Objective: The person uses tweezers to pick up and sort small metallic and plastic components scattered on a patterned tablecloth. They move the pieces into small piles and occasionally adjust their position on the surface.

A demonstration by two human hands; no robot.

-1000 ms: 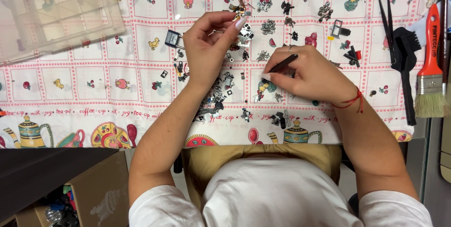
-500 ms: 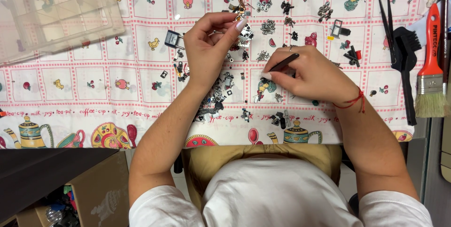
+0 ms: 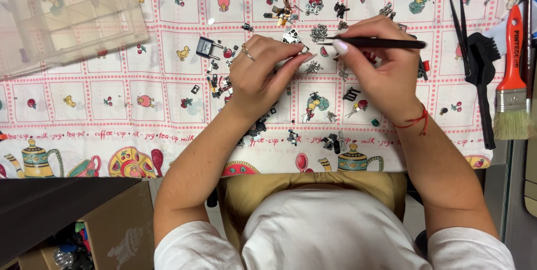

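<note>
Hands (image 3: 324,69) near clear compartment box (image 3: 67,13)

You are sitting at a table dressed in a patterned tablecloth (image 3: 84,136), white with pink-checked squares holding small fruit and bird pictures, and teapots and cups running along its near hem. Even, soft light is falling across it, leaving hardly any shadow. To your right, the bare grey tabletop (image 3: 512,186) is showing past the cloth's edge. Down at your left, an open cardboard box (image 3: 109,231) is sitting beneath a dark surface (image 3: 50,203).
</note>
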